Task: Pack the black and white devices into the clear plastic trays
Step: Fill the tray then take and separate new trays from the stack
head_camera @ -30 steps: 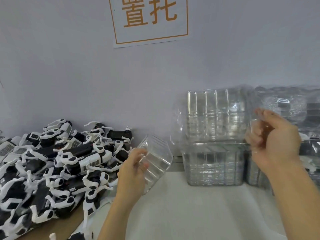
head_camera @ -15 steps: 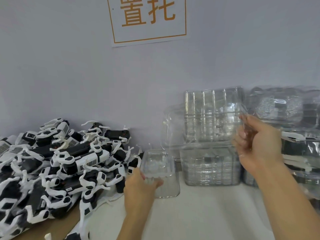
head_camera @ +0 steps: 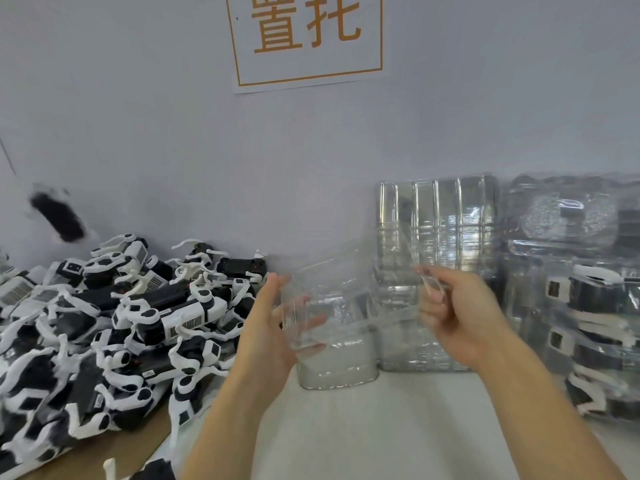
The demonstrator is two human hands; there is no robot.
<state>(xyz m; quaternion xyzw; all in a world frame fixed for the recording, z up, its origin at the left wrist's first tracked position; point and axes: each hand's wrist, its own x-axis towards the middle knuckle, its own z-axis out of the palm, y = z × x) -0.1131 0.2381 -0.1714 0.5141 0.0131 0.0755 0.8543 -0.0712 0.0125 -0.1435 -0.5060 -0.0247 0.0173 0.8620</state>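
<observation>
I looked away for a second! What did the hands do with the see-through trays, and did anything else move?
The left hand set its small tray down on the table and now holds its left side. The right hand came away from the tray stack, pulling a clear tray toward the left one. A blurred black thing appeared above the device pile. The pile, stack and sign stayed put.

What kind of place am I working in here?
Probably a factory packing bench. A large heap of identical black and white devices lies on the left, stacked clear plastic trays stand against the wall, already filled trays sit on the right, and a printed station sign hangs above.
</observation>
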